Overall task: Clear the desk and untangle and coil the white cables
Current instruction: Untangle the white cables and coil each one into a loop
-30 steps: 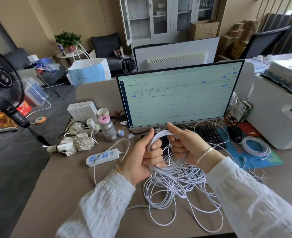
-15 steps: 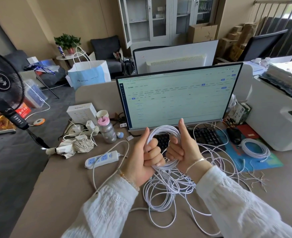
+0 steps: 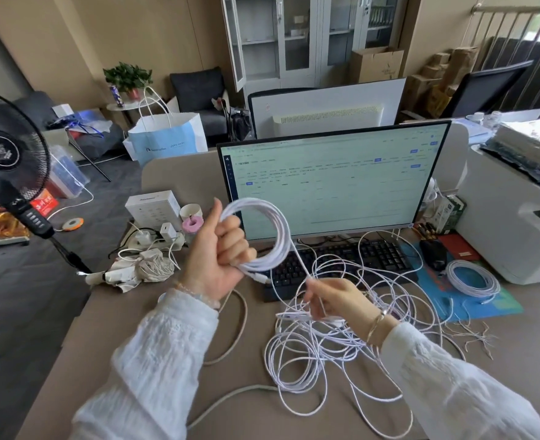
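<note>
My left hand (image 3: 219, 258) grips a round coil of white cable (image 3: 279, 223), held up in front of the monitor (image 3: 332, 179). One strand runs from the coil down to my right hand (image 3: 335, 300), which pinches it low over the desk. Under and around my right hand lies a loose tangle of white cables (image 3: 325, 354) on the desk (image 3: 109, 338). A finished white coil (image 3: 471, 277) lies on the blue mat at the right.
A black keyboard (image 3: 351, 262) sits under the monitor, partly covered by cable. A mouse (image 3: 433, 254), a crumpled bundle (image 3: 141, 268), a power strip with chargers (image 3: 157, 239), a white box (image 3: 152, 206) and a bottle lid (image 3: 192, 223) crowd the desk. A black fan (image 3: 8, 160) stands at the left, a printer (image 3: 516, 223) at the right.
My hands were together on the coil; now my right hand has dropped down and right along one strand, while my left hand has lifted the coil higher.
</note>
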Motion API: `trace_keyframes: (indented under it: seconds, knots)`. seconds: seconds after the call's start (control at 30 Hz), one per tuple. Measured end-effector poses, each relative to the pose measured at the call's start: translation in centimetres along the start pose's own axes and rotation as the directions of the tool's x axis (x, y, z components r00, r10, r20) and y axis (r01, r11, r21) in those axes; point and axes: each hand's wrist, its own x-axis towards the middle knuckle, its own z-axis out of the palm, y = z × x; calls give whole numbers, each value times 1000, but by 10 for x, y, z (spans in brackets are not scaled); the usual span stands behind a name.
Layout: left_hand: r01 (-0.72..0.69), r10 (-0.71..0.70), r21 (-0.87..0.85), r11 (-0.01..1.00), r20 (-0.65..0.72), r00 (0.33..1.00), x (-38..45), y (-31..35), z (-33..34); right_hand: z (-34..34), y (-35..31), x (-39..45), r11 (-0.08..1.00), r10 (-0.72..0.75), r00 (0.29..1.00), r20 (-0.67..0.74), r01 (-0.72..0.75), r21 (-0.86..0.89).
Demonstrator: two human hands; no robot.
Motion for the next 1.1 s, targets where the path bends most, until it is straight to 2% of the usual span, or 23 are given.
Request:
trace_keyframes:
  seconds: [0.1, 0.23, 0.33, 0.4, 0.5, 0.6, 0.73, 0.8, 1.0, 1.1]
  knots:
    - [-86, 86, 4, 996, 9, 996, 3, 25, -10, -15, 20, -2, 971, -64, 994, -84, 42, -237]
    - [-163, 163, -1, 987, -18, 986, 2, 42, -19, -36, 33, 6, 826, -185, 953, -242, 18, -563]
    - [-186, 189, 55, 981, -45, 981, 1, 44, -22, -47, 35, 6, 775, -308, 890, -336, 30, -631]
    - [-189, 194, 80, 979, -63, 979, 1, 43, -24, -48, 29, 2, 754, -375, 861, -345, 66, -654]
    - [-177, 183, 79, 981, -69, 981, 3, 40, -27, -36, 8, -7, 676, -491, 823, -284, 155, -720]
    - [-143, 147, 67, 987, -51, 988, 7, 36, -30, -18, -15, -19, 570, -542, 832, -117, 262, -779]
    - [-102, 107, 112, 989, -36, 994, 12, 29, -32, 8, -47, -42, 511, -617, 783, 81, 477, -715]
    - [-86, 94, 174, 981, -36, 995, 14, 26, -32, 16, -62, -51, 498, -633, 762, 138, 537, -681]
    - [-72, 81, 331, 941, -15, 997, 12, 14, -23, 34, -91, -65, 468, -624, 747, 229, 592, -656]
    - [-49, 48, 455, 889, 14, 999, 7, 10, -20, 39, -100, -65, 486, -673, 719, 174, 607, -629]
